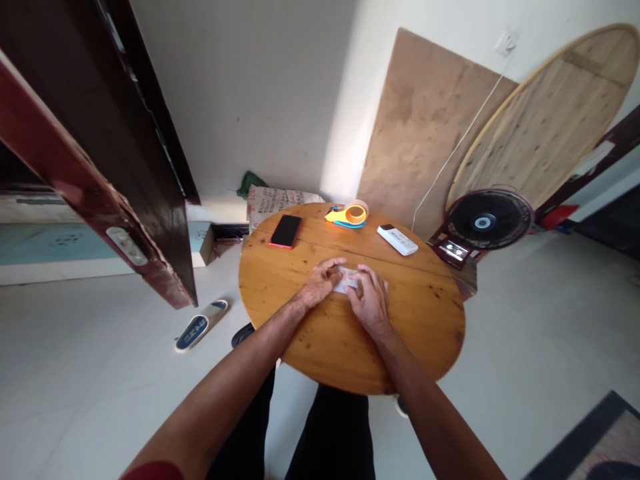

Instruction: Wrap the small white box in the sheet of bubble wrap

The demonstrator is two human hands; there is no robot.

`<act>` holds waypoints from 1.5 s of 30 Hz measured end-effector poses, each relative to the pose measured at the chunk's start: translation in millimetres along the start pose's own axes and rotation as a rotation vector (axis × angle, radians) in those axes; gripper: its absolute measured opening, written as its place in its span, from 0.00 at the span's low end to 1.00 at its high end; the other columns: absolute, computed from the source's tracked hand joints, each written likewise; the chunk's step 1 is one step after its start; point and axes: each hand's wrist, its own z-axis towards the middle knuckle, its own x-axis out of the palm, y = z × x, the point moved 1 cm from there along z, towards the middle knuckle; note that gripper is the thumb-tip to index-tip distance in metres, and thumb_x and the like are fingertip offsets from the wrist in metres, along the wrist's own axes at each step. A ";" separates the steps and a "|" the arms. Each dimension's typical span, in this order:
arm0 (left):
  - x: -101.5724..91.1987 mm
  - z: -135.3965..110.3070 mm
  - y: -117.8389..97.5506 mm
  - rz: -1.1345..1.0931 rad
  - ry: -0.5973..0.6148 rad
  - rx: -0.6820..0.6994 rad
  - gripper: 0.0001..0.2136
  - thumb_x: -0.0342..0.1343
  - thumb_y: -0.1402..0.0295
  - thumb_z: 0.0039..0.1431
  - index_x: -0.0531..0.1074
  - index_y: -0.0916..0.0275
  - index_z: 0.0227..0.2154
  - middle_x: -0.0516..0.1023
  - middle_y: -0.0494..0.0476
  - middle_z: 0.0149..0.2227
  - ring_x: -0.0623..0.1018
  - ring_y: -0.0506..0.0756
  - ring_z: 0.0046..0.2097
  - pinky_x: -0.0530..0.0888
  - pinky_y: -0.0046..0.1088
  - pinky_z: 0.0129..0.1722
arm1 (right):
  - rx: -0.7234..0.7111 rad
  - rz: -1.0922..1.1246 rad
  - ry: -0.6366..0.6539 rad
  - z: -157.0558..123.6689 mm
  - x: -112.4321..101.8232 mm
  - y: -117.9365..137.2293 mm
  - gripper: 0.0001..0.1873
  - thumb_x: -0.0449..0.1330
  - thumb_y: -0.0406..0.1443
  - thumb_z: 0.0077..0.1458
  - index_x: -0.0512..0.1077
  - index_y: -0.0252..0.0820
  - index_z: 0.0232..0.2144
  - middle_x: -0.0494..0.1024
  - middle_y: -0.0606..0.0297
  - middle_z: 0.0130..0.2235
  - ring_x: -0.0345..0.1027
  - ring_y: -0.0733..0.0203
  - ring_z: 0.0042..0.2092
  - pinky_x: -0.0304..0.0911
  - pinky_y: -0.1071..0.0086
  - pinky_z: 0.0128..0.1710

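A small whitish piece of paper [344, 285] is between my two hands, low over the middle of the round wooden table [420, 307]. My left hand [319, 283] grips its left side, thumb on top and fingers curled round the far edge. On the right side, my right hand [373, 301] holds it with bent fingers and thumb. Parts of the paper are hidden under the fingers, and any print on it is too small to read. Beyond the hands stands an orange tape dispenser [341, 216] with a roll of tape in it.
A phone with a red edge [285, 231] lies at the table's far left, a white remote control [398, 241] at the far right. Past the right edge stands a dark fan [489, 220]. A slipper [201, 327] rests on the floor, near an open door [95, 153].
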 end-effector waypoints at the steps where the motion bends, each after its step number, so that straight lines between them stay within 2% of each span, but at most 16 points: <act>1: -0.9 0.6 0.5 0.007 -0.020 -0.007 0.22 0.60 0.67 0.50 0.70 0.64 0.50 0.73 0.59 0.46 0.72 0.50 0.37 0.71 0.24 0.35 | 0.017 0.008 -0.014 0.1 0.7 -0.7 0.14 0.57 0.38 0.55 0.68 0.42 0.44 0.69 0.54 0.54 0.62 0.49 0.54 0.55 0.58 0.50; 3: -2.7 2.0 1.6 0.010 -0.050 -0.027 0.27 0.61 0.69 0.49 0.66 0.62 0.55 0.70 0.61 0.51 0.72 0.51 0.41 0.72 0.24 0.37 | 0.036 0.026 -0.038 0.3 1.8 -1.9 0.20 0.58 0.39 0.53 0.65 0.41 0.48 0.69 0.52 0.55 0.61 0.48 0.56 0.55 0.57 0.51; 7: -4.7 3.7 3.6 -0.044 -0.074 -0.067 0.31 0.62 0.68 0.49 0.62 0.62 0.58 0.68 0.62 0.51 0.72 0.52 0.41 0.72 0.24 0.35 | 0.022 0.049 -0.025 0.4 0.3 -1.0 0.25 0.59 0.38 0.52 0.63 0.40 0.52 0.67 0.51 0.57 0.60 0.48 0.58 0.54 0.57 0.53; 14: -4.8 2.8 3.0 -0.104 -0.087 -0.061 0.30 0.64 0.63 0.47 0.65 0.63 0.54 0.69 0.60 0.48 0.72 0.51 0.39 0.71 0.25 0.33 | 0.013 0.076 -0.019 -0.8 -3.7 1.0 0.24 0.57 0.38 0.52 0.63 0.42 0.52 0.67 0.52 0.57 0.60 0.47 0.58 0.54 0.55 0.53; 19: -4.8 4.9 8.6 -0.103 -0.070 -0.078 0.31 0.65 0.64 0.46 0.64 0.63 0.55 0.68 0.63 0.51 0.73 0.53 0.43 0.72 0.29 0.39 | -0.002 0.081 -0.026 -0.1 -4.5 1.4 0.25 0.56 0.38 0.52 0.63 0.42 0.53 0.67 0.52 0.57 0.60 0.47 0.58 0.54 0.55 0.54; 23: -4.8 6.9 13.7 -0.112 -0.053 -0.077 0.31 0.65 0.66 0.46 0.65 0.63 0.54 0.68 0.63 0.51 0.73 0.54 0.44 0.72 0.31 0.42 | 0.003 0.082 -0.020 0.3 -6.6 2.9 0.22 0.56 0.38 0.52 0.65 0.43 0.50 0.67 0.53 0.57 0.61 0.47 0.57 0.55 0.56 0.52; 35: -4.7 8.2 17.4 -0.033 -0.026 -0.031 0.26 0.63 0.66 0.47 0.67 0.63 0.51 0.70 0.55 0.41 0.71 0.49 0.35 0.70 0.25 0.36 | -0.033 0.056 -0.043 -1.5 -4.8 0.9 0.14 0.57 0.37 0.52 0.71 0.45 0.43 0.67 0.55 0.56 0.63 0.49 0.55 0.55 0.56 0.52; 41: -2.4 6.8 13.8 -0.045 -0.027 -0.045 0.26 0.63 0.66 0.47 0.66 0.62 0.51 0.70 0.53 0.40 0.70 0.47 0.32 0.69 0.23 0.33 | 0.060 0.211 -0.129 0.5 -5.3 -4.7 0.16 0.56 0.37 0.53 0.68 0.44 0.45 0.69 0.55 0.54 0.62 0.49 0.56 0.56 0.54 0.54; 45: -0.7 4.7 7.3 -0.049 -0.031 -0.068 0.26 0.64 0.67 0.46 0.66 0.62 0.50 0.70 0.53 0.40 0.69 0.46 0.32 0.69 0.22 0.32 | 0.229 0.379 -0.170 5.5 1.1 -22.2 0.16 0.55 0.39 0.53 0.69 0.42 0.44 0.70 0.54 0.53 0.63 0.50 0.55 0.60 0.54 0.52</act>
